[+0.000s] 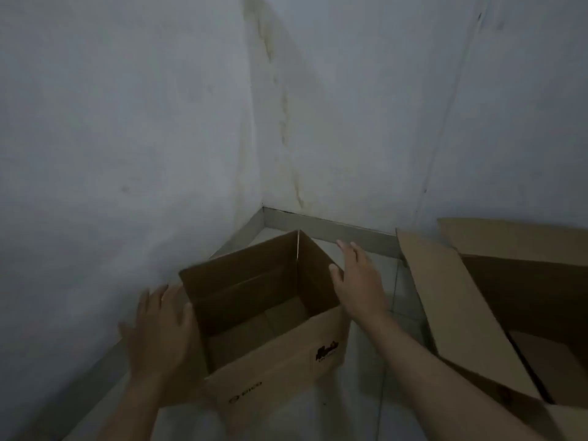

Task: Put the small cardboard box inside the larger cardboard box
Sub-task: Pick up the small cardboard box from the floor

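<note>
The small cardboard box [273, 370] stands on the floor in a room corner, top open, with nothing visible inside. My left hand [159, 332] is at its left side, fingers spread, thumb at the left rim. My right hand [356, 281] is flat against the outside of its right wall, fingers apart. Neither hand is closed around the box. The larger cardboard box [525, 300] sits to the right, open, its long flap [455, 313] leaning out toward the small box.
Two grey-white walls [127, 122] meet in the corner just behind the small box, with a pale skirting strip [334, 229] along the bottom. A strip of tiled floor [401, 300] separates the two boxes.
</note>
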